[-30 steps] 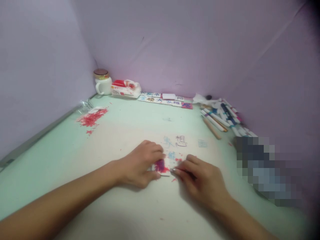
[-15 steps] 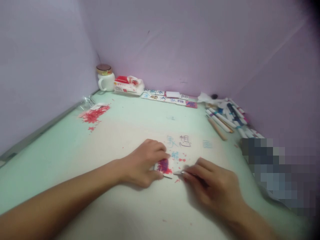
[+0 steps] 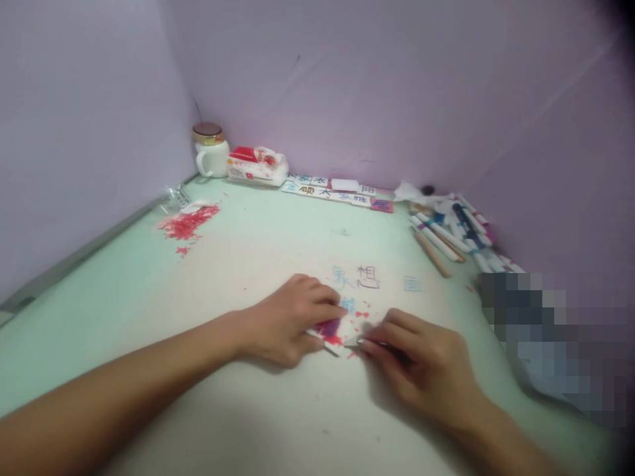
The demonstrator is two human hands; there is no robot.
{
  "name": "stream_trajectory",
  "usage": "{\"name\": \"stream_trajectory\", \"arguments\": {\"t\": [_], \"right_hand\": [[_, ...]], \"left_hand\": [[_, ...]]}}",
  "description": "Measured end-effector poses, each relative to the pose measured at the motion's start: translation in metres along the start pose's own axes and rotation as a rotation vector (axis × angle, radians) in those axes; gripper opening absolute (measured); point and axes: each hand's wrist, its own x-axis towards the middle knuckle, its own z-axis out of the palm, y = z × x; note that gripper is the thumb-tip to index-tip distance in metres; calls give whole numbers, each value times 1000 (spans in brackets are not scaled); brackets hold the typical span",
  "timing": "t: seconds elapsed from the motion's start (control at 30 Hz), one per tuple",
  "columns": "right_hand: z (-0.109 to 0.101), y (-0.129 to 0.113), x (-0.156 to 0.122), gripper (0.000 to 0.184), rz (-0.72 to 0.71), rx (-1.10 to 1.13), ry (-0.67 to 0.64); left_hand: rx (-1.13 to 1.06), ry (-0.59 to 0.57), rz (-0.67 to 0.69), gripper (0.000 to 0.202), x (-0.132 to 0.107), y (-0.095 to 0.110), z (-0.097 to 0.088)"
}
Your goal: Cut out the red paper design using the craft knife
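My left hand [image 3: 295,324] grips a small white tile [image 3: 334,342] on the table, its face coloured purple and red. The fingers lie over the tile's far side and the thumb presses its near left edge, so part of the coloured face is hidden. Pinched in my right hand [image 3: 421,363] is a thin carving knife [image 3: 351,342]. Its pale pointed tip is close to the tile's right edge; whether it touches I cannot tell. The knife's handle is hidden by the fingers. Red scraps [image 3: 364,311] are scattered around the tile.
Characters are drawn on the pale table [image 3: 238,410]. At the back stand a lidded white mug [image 3: 213,158], a pack of wipes [image 3: 258,166] and rows of lettered tiles [image 3: 325,194]. Markers [image 3: 436,238] lie at right, a red scrap pile [image 3: 191,223] at left.
My left fingers have shifted slightly right and cover more of the tile's coloured face. The tile looks slightly turned. My right hand keeps the knife in nearly the same place.
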Motion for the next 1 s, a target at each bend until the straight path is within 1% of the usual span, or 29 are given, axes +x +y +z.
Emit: {"name": "stream_trajectory", "arguments": {"t": [0.1, 0.2, 0.3, 0.37, 0.47, 0.5, 0.57, 0.63, 0.8, 0.93, 1.0], "right_hand": [[0, -1, -1, 12, -14, -20, -21], [2, -4, 0, 15, -12, -21, 16], [6, -7, 2, 17, -4, -21, 57], [9, -9, 1, 18, 19, -24, 88], [12, -12, 0, 18, 58, -41, 142], [13, -13, -1, 17, 66, -48, 150], [13, -14, -1, 16, 75, -52, 153], [13, -14, -1, 14, 73, -38, 156], [13, -13, 2, 11, 41, 12, 172], [14, -13, 3, 16, -10, -58, 202], [16, -12, 4, 19, -13, -84, 219]], "left_hand": [[-5, -18, 39, 38, 2, 2, -3], [-26, -14, 98, 37, 2, 2, -5], [-14, 4, 138, 40, 0, 2, -3], [25, 72, 76, 41, -3, 4, 2], [81, 182, -138, 52, -5, 9, 10], [85, 194, -195, 50, -5, 10, 12], [70, 200, -237, 41, -6, 13, 15], [48, 214, -214, 35, -5, 14, 16], [17, 222, -96, 31, -4, 12, 13], [7, 195, -64, 34, -3, 13, 10], [-2, 185, -60, 34, -2, 13, 9]]}}
